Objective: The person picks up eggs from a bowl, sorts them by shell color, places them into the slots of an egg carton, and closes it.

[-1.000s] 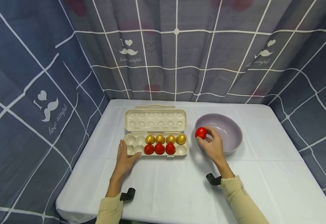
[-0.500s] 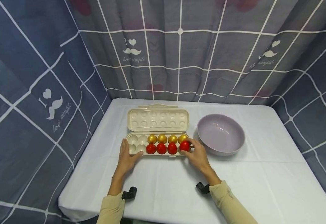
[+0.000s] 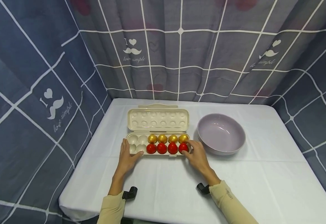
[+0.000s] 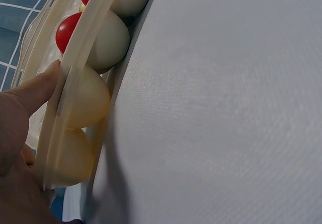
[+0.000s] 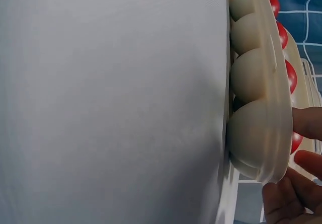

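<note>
A cream egg carton (image 3: 135, 155) lies open on the table, its lid (image 3: 158, 119) tipped back. Gold eggs (image 3: 162, 138) fill the right part of its back row. Along the front row sit red eggs (image 3: 161, 148). My right hand (image 3: 198, 158) has thumb and fingers around the rightmost red egg (image 3: 183, 147), which is down in the front right cup. At the carton's left end, my left hand (image 3: 126, 161) holds the corner. In the left wrist view its thumb (image 4: 43, 85) lies on the front rim, other fingers at the end wall.
Right of the carton stands a lilac bowl (image 3: 221, 132) with nothing in it. The two leftmost cups of each carton row are bare. A white cloth (image 3: 165, 183) covers the table, and checked curtains (image 3: 163, 62) hang behind and at both sides.
My right hand has carried a red egg left from beside the bowl to the carton and lowered it into the front right cup. My left hand has stayed at the carton's left end.
</note>
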`<control>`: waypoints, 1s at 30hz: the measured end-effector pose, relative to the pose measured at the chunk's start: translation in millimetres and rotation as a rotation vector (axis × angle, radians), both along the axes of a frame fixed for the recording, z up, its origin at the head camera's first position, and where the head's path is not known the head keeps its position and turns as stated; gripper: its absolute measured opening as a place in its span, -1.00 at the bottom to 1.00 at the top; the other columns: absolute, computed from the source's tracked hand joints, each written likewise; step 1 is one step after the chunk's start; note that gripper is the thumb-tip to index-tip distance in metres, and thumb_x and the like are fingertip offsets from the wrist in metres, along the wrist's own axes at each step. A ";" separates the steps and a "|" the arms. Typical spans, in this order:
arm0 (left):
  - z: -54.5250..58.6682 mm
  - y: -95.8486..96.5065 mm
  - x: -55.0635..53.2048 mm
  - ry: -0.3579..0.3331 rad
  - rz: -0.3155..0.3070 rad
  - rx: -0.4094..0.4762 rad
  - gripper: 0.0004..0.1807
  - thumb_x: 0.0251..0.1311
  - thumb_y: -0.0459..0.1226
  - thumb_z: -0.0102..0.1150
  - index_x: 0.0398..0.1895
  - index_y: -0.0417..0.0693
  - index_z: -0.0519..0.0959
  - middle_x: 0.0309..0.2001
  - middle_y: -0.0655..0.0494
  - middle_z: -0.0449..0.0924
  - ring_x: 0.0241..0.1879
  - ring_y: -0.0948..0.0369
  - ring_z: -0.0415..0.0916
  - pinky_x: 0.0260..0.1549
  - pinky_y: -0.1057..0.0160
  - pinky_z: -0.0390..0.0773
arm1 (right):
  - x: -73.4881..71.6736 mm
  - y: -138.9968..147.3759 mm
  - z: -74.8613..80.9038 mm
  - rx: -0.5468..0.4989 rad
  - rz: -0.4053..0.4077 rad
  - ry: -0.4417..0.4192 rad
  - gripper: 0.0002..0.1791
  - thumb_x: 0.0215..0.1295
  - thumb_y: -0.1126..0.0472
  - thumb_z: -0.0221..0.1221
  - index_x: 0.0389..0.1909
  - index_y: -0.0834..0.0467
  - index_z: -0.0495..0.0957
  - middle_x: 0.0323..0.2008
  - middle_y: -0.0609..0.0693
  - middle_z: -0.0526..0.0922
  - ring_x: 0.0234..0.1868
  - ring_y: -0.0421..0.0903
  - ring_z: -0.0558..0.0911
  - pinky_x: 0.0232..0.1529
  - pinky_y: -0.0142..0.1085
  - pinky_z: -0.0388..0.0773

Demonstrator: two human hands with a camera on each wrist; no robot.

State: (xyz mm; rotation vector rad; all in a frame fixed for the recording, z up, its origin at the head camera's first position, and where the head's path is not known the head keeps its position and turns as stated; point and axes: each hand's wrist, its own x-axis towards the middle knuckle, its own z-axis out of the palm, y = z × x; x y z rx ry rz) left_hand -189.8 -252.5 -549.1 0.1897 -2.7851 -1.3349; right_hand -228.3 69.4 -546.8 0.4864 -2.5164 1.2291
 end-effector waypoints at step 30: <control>-2.9 0.5 3.0 0.074 0.019 -0.175 0.18 0.20 0.05 0.31 0.51 -0.45 -0.21 0.53 -0.36 -0.28 0.51 -0.19 -0.30 0.33 -0.36 -0.16 | -68.7 -23.0 81.7 -0.193 0.032 -0.108 -0.54 0.36 0.05 0.18 0.10 0.31 0.61 -0.19 0.12 0.46 -0.07 0.08 0.35 -0.04 -0.12 0.29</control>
